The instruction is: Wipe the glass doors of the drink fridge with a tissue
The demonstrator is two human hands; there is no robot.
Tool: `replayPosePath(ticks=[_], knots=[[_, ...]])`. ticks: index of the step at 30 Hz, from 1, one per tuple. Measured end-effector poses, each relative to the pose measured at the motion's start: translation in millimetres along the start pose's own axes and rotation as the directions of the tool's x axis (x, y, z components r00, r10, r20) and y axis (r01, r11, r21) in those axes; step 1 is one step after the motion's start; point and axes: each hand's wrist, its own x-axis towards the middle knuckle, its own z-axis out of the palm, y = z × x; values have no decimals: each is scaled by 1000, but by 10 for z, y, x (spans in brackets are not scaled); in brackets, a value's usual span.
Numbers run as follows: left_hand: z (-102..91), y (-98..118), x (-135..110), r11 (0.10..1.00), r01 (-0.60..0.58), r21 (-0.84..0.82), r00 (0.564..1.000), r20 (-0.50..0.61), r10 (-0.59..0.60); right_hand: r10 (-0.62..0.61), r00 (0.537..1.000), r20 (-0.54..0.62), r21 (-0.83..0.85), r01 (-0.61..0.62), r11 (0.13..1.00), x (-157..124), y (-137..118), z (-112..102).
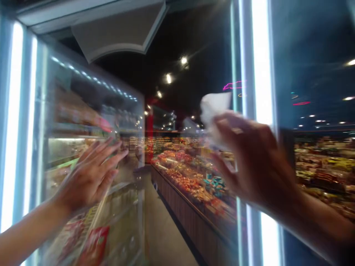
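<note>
My left hand [93, 173] is flat and open, fingers stretched out, against or just in front of the glass door [83, 111] of a lit fridge case on the left. My right hand [249, 162] is raised at the right, fingers closed round a crumpled white cloth [213, 107], close to the edge of another glass door with a bright light strip [262, 66]. The picture is smeared by motion.
Packaged goods, some in red bags [94, 247], fill the fridge shelves on the left. A long wooden-fronted display counter [194, 184] with colourful produce runs down the aisle ahead. More stocked displays [324, 166] show through the right glass. A floor aisle [163, 236] lies between.
</note>
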Motion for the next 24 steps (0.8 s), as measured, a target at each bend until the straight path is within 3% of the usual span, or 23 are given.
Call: replayPosePath(ticks=[2,4,5,8,10,13,14,17,18,20,23,24], knots=[[220,-345,254,995,-50,83,998,-23,52,-215,959,185,-19,222,975,269,-56,537],[438,-721,396,994,-64,91,997,-41,68,-314,882,351,-40,349,936,570,-36,1054],[530,-903,448,994,-73,80,996,-51,77,-296,875,383,-72,348,935,728,-4,1263],[709,-1339,610,983,-140,117,979,-130,155,-162,930,331,-193,235,953,1120,57,1628],[764,-1493,734,968,-172,180,965,-167,203,-189,916,354,-168,261,951,1241,22,1715],[809,-1543,885,965,-185,185,956,-192,220,-363,793,489,-17,425,905,1308,-2,1740],[821,-1526,919,968,-183,171,956,-199,216,-352,795,494,-29,420,907,1341,30,1728],[854,-1428,974,979,-141,146,964,-203,170,-131,922,365,-227,225,948,1468,204,1677],[867,-1391,985,982,-120,146,968,-204,149,-100,940,327,-255,190,948,1491,258,1673],[902,-1335,1003,988,-84,126,974,-200,108,-194,911,363,-198,279,940,1482,339,1700],[991,-1334,1031,996,-52,76,977,-202,67,-403,793,457,-52,476,878,1445,473,1792],[1026,-1355,1040,997,-43,68,979,-194,56,-392,802,451,-60,465,883,1461,538,1824]])
